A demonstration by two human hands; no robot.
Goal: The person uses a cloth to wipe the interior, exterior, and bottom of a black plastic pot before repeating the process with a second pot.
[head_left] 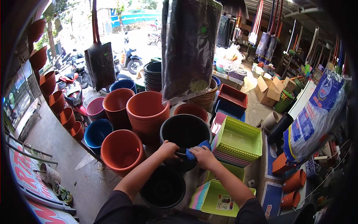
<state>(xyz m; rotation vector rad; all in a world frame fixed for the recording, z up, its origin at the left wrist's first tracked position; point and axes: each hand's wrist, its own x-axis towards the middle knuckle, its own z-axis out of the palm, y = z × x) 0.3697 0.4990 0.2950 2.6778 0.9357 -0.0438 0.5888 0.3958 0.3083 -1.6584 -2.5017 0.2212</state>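
A large black plant pot (182, 130) stands upright in front of me. My left hand (169, 150) is closed over the near left part of its rim. In my right hand (202, 156) is a blue cloth (204, 144), pressed against the rim on the near right side. Another black pot (163, 186) sits below my forearms, nearer to my body. Terracotta-coloured pots (148, 115) stand just left of the black pot, and a stack of yellow-green plastic baskets (240, 138) is close to its right.
Plastic-wrapped dark packets (192, 48) hang ahead, above the pots. Blue pots (98, 133) stand at the left. More green trays (218, 198) lie by my right arm. A bagged bundle (313, 112) hangs at the right, and cardboard boxes (268, 91) are farther back.
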